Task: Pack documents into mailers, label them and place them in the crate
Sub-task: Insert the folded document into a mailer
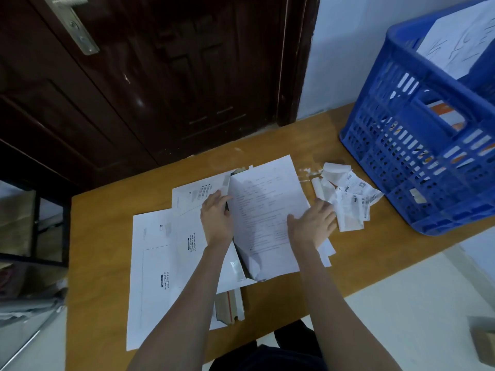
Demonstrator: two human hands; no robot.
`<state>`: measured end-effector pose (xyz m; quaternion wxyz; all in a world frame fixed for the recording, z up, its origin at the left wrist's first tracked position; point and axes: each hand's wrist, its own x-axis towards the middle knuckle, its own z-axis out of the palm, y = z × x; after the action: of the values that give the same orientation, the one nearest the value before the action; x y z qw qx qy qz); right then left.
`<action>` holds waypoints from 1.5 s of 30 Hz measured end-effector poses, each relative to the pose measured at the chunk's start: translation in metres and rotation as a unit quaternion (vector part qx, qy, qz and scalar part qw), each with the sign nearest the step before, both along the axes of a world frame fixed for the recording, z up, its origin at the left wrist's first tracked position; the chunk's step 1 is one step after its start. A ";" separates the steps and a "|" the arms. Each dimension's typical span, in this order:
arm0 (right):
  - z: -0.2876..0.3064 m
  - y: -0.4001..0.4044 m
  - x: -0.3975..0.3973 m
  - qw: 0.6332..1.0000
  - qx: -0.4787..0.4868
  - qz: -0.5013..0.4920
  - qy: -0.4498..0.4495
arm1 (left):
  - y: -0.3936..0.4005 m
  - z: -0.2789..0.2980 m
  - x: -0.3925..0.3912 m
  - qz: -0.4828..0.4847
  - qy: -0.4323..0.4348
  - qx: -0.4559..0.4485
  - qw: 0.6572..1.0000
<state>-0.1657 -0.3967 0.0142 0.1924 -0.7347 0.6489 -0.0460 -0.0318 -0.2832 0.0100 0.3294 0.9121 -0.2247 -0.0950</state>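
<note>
I see the work is somewhere in the middle. The crate [417,145] stands at the right end of the table [107,210], and through its slots some white and orange packets show, with a white sheet leaning at its top, so I judge some mailers are already packed and placed there. How many, I cannot count.

In front of me a printed document [265,210] lies over an open mailer [230,266]. My left hand [217,218] grips the left edge of the document, fingers curled at it near the mailer's mouth. My right hand [312,223] lies flat on the right part of the sheet, fingers nearly straight, pressing it down and holding nothing. I think the document is going into the mailer, but the view is dim here and I cannot tell if its lower end is already inside.

Left of it two more flat mailers [152,263] wait, and they look unfilled. Near the table's front edge lies a folded card piece [230,303] with a red strip. Just right of the document, near the crate, is a heap of labels [348,196] and peeled backing paper.

So what is left, as I judge: finish this insertion, seal, stick a label, put it in the crate, then do the same for the waiting mailers.
</note>
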 end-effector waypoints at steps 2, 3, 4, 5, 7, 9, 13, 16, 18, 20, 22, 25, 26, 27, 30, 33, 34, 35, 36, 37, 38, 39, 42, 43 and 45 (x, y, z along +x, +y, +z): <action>0.000 0.004 0.009 0.991 -0.082 0.059 -0.091 | -0.001 0.001 -0.001 -0.004 -0.003 0.005 1.000; 0.001 0.006 0.015 0.983 -0.060 0.096 -0.145 | -0.001 0.001 -0.001 -0.007 -0.004 0.006 1.000; 0.004 0.009 0.024 0.975 0.003 0.136 -0.176 | -0.002 0.000 0.000 -0.007 -0.004 0.007 1.000; 0.006 0.012 0.032 0.966 0.088 0.180 -0.164 | -0.002 -0.002 0.000 -0.004 -0.001 0.007 1.000; 0.010 0.019 0.045 0.935 0.219 0.273 -0.064 | -0.002 -0.004 0.000 0.002 0.002 0.007 1.000; 0.011 0.030 0.049 0.902 0.285 0.321 0.054 | -0.003 -0.005 0.000 0.006 -0.002 0.005 1.000; -0.004 0.047 0.044 0.875 0.323 0.347 0.098 | -0.005 -0.007 0.001 0.011 -0.010 0.008 1.000; -0.011 0.050 0.045 0.852 0.365 0.366 0.078 | -0.006 -0.007 -0.003 0.011 -0.006 0.000 1.000; -0.016 0.052 0.044 0.840 0.388 0.374 0.071 | -0.006 -0.006 -0.005 0.010 0.003 -0.006 1.000; -0.020 0.053 0.042 0.834 0.417 0.359 0.045 | -0.005 -0.004 -0.006 0.008 0.010 -0.018 1.000; -0.023 0.054 0.041 0.826 0.441 0.349 0.018 | -0.005 -0.004 -0.006 0.008 0.011 -0.027 1.000; -0.023 0.051 0.039 0.817 0.461 0.346 0.004 | -0.004 -0.004 -0.005 0.008 0.008 -0.033 0.999; -0.026 0.050 0.037 0.812 0.469 0.347 -0.003 | -0.005 -0.004 -0.004 0.008 0.008 -0.035 0.999; -0.029 0.049 0.037 0.807 0.480 0.344 -0.006 | -0.004 -0.004 -0.003 0.009 0.008 -0.036 0.999; -0.026 0.049 0.038 0.804 0.485 0.343 0.015 | -0.004 -0.005 -0.003 0.017 0.015 -0.036 0.999; -0.030 0.051 0.043 0.808 0.451 0.376 0.045 | -0.006 -0.007 -0.002 0.022 0.024 -0.039 0.999; -0.030 0.053 0.044 0.812 0.440 0.378 0.058 | -0.006 -0.008 -0.002 0.025 0.027 -0.040 0.999; -0.032 0.056 0.044 0.813 0.423 0.394 0.070 | -0.006 -0.008 -0.002 0.029 0.029 -0.041 0.998; -0.034 0.059 0.045 0.815 0.396 0.415 0.078 | -0.006 -0.009 -0.002 0.030 0.029 -0.043 0.998; -0.035 0.060 0.045 0.818 0.343 0.450 0.099 | -0.006 -0.009 -0.002 0.029 0.029 -0.043 0.998; -0.036 0.061 0.045 0.823 0.267 0.487 0.122 | -0.005 -0.010 -0.003 0.024 0.030 -0.043 0.998; -0.036 0.061 0.045 0.829 0.188 0.510 0.131 | -0.004 -0.010 -0.004 0.020 0.033 -0.042 0.998; -0.041 0.059 0.040 0.850 0.057 0.514 0.096 | -0.005 -0.008 -0.004 0.019 0.040 -0.054 0.998; -0.042 0.058 0.039 0.853 0.044 0.512 0.088 | -0.005 -0.007 -0.003 0.021 0.042 -0.062 0.997; -0.044 0.055 0.036 0.852 0.032 0.513 0.100 | -0.007 -0.005 -0.002 0.028 0.053 -0.077 0.995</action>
<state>-0.1293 -0.3413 -0.0298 0.1466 -0.9572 0.1967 0.1537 -0.0341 -0.2903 0.0054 0.4129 0.8837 -0.1877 -0.1157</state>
